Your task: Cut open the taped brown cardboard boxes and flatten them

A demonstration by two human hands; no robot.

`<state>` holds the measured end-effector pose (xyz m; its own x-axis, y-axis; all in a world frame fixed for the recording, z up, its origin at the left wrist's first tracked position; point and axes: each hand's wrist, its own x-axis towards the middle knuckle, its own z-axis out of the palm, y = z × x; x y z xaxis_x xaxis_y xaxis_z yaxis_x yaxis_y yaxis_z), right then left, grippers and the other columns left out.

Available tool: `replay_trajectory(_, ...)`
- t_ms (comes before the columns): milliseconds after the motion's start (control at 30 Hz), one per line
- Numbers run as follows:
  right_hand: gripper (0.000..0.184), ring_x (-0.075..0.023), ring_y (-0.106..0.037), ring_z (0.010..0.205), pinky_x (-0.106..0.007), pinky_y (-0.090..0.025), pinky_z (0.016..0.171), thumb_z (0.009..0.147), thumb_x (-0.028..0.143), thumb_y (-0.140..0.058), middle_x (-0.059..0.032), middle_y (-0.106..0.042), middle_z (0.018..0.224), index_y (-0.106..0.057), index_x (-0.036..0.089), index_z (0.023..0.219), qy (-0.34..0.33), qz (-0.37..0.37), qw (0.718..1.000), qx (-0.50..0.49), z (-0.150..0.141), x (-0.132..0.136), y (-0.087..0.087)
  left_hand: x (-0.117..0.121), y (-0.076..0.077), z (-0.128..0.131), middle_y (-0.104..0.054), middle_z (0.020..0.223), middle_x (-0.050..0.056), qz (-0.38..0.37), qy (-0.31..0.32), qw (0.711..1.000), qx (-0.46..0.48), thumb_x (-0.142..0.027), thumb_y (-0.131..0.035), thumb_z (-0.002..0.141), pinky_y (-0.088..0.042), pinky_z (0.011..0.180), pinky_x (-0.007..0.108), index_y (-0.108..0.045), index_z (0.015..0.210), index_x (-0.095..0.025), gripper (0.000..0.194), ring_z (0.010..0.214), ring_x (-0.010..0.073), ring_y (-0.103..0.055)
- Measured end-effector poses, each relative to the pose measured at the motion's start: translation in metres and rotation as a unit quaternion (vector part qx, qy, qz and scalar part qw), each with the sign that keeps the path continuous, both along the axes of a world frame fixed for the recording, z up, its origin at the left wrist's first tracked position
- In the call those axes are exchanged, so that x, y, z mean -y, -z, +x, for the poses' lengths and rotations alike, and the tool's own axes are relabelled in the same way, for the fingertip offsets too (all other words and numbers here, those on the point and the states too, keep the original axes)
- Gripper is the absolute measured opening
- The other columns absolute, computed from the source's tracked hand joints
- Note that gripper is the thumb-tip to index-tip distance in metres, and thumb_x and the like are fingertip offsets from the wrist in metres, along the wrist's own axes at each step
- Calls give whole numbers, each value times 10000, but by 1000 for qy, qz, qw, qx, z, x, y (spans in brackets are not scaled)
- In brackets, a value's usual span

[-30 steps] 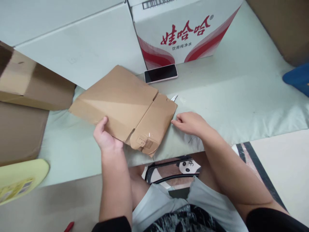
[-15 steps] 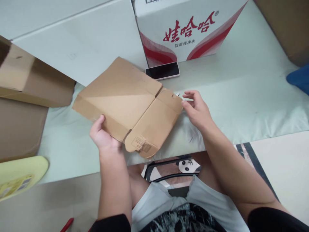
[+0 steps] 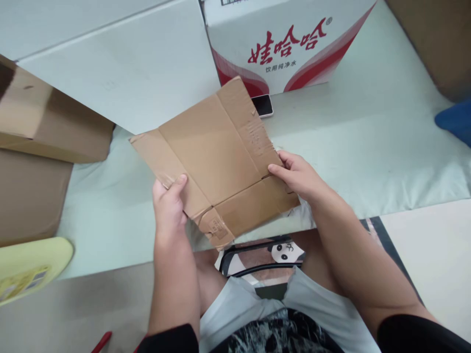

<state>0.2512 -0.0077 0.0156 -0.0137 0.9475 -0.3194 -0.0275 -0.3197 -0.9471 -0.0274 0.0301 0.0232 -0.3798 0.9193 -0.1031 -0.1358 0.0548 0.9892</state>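
A flattened brown cardboard box (image 3: 213, 147), creased along its folds, is held tilted above the pale green cloth in the middle of the head view. My left hand (image 3: 169, 201) grips its left side, thumb on top and the other fingers mostly hidden beneath. At the right edge, my right hand (image 3: 298, 176) pinches the board near a fold, thumb on the upper face. A flap with small printed marks (image 3: 217, 229) hangs toward my lap. Behind the board, a phone (image 3: 264, 105) lies partly covered by it.
A white and red carton (image 3: 287, 49) stands at the back, beside a large white box (image 3: 121, 73). Brown boxes (image 3: 77, 132) are stacked at left, above a yellow object (image 3: 33, 264). A blue object (image 3: 456, 122) sits at the right edge. Pale green cloth (image 3: 386, 162) covers the surface.
The cardboard has turned and opened out, its far corner moving right and covering more of the phone. My right hand has closed on its right edge; my left hand has shifted slightly right.
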Motion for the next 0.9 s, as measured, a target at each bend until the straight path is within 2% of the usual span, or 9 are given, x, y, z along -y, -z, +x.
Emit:
replay_trajectory(100,323,-254,-738,956,-376,-563,827,777,407,-694,-38,-787,998,-671,207,1029,-8,21,1000,14,0,0,-1,-1,3,1,-809,982,68,3,9,1000,-19,-299,-959,460,-611,858,308,-687,880,-173,516,929,218,-744)
replay_trajectory(233,335,-283,-745,1001,-421,-579,862,802,427,-675,-60,-801,1075,-684,201,1049,-12,15,999,26,1,0,-2,-1,5,-2,-807,1035,95,1,23,999,-38,-356,-953,500,-631,889,345,-702,913,-177,516,966,243,-756)
replay_trajectory(367,353,-306,-742,1084,-481,-573,979,814,449,-709,-77,-809,1106,-715,198,1063,-61,10,998,16,4,3,-2,-1,6,-6,-810,1086,91,-23,57,996,-61,-358,-937,535,-641,929,351,-738,946,-199,483,1036,269,-769)
replay_trajectory(500,418,-324,-731,1136,-531,-555,1039,824,553,-738,-82,-805,1126,-742,221,1078,-63,41,997,-27,3,6,-3,0,3,-6,-816,964,73,-70,37,996,-27,-370,-968,486,-664,852,362,-748,929,-200,523,934,270,-782)
replay_trajectory(600,498,-332,-720,1169,-537,-550,1046,803,661,-750,-79,-800,1129,-749,238,1067,-62,69,994,-54,1,7,-5,2,-2,-4,-816,916,73,-66,31,997,28,-400,-1018,406,-663,791,348,-749,945,-179,642,826,243,-771)
replay_trajectory(733,567,-312,-717,1144,-475,-573,979,789,744,-720,-69,-795,1101,-743,242,1051,-70,80,994,-26,1,6,-6,5,-8,-2,-817,920,48,13,27,999,31,-371,-1058,349,-637,791,275,-726,943,-174,709,842,205,-761)
replay_trajectory(800,565,-266,-739,1011,-391,-588,841,804,754,-680,-54,-790,1029,-726,237,1027,-12,69,997,-32,3,3,-6,4,-10,-7,-818,988,44,62,13,997,48,-446,-1038,415,-629,910,288,-715,945,-187,673,979,224,-765)
replay_trajectory(900,552,-189,-726,725,-295,-513,610,831,757,-598,-36,-763,855,-670,230,981,104,50,988,-100,6,-1,-5,1,-9,-22,-802,1181,5,107,-5,989,101,-584,-924,610,-580,1064,283,-708,1007,-242,567,1279,225,-685)
